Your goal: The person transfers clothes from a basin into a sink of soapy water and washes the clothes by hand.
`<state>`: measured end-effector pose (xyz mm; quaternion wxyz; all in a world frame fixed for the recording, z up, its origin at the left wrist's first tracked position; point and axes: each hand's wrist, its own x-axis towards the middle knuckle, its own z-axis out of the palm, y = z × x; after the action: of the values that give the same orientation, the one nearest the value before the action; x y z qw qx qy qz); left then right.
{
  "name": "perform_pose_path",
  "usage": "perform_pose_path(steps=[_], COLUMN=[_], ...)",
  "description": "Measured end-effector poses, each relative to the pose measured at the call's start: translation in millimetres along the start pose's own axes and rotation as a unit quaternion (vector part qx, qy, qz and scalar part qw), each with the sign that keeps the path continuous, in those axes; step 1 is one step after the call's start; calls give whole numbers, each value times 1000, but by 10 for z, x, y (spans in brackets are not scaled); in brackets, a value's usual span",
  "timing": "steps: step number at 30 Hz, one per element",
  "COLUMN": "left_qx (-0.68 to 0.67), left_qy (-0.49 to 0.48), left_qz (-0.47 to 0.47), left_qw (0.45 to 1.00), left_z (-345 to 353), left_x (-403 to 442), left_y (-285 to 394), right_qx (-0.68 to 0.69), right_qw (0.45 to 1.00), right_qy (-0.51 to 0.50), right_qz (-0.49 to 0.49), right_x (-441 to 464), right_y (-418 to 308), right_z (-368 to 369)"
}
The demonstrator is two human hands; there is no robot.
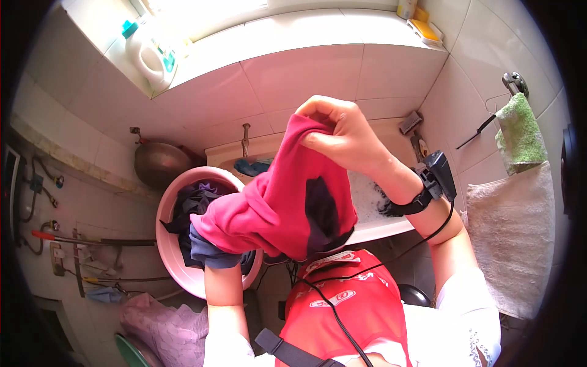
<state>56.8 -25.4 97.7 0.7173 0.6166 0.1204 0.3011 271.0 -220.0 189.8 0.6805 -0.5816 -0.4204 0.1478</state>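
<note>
A red garment (278,205) with a dark panel and a blue edge hangs stretched between my arms. My right hand (338,131) pinches its upper end between thumb and fingers. My left forearm (223,286) goes into the blue-edged opening of the cloth, so my left hand is hidden inside and its fingers do not show. Under the garment's left part stands a pink tub (169,248) holding dark clothes (183,211). Behind and to the right lies a white basin (391,229) with suds and something dark in it.
A metal bowl (160,164) leans by the wall behind the tub. On the ledge stand a detergent bottle (147,58) and a soap dish (426,32). Towels (510,235) hang on the right. Red-ended poles (98,240) extend at left. A cable (391,263) runs from my right wrist.
</note>
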Motion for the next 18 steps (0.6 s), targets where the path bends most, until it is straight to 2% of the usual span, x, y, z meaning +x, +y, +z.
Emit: perform_pose_path(steps=[2, 4, 5, 8, 10, 12, 13, 14, 16, 18], left_qx=[0, 0, 0, 9, 18, 29, 36, 42, 57, 67], left_qy=[-7, -16, -22, -44, -58, -69, -73, -79, -88, -94], left_qz=[-3, -7, -9, -12, -13, -13, -12, -13, -15, -17], left_qw=[1000, 1000, 1000, 999, 998, 997, 997, 996, 994, 993], left_z=[8, 21, 42, 142, 215, 275, 298, 323, 380, 401], left_x=[-9, -3, 2, 45, 58, 50, 41, 15, -21, -57], left_y=[-22, -38, -52, -97, -129, -159, -176, -182, -231, -235], right_qx=[-4, -98, -98, -160, -64, -52, -16, 19, 41, 67], right_qw=[1000, 990, 990, 979, 989, 992, 983, 961, 883, 878], right_qy=[1, -20, -21, 31, 32, -114, -165, -213, -230, -224], right_qz=[-8, 95, 94, -124, -126, -16, 79, 173, 408, 417], right_x=[5, 52, 47, -64, -206, -384, -483, -550, -535, -576], right_y=[-2, -37, -24, 44, 170, 272, 378, 449, 316, 557], right_z=[5, -36, -22, 42, 38, 106, 200, 299, 429, 411])
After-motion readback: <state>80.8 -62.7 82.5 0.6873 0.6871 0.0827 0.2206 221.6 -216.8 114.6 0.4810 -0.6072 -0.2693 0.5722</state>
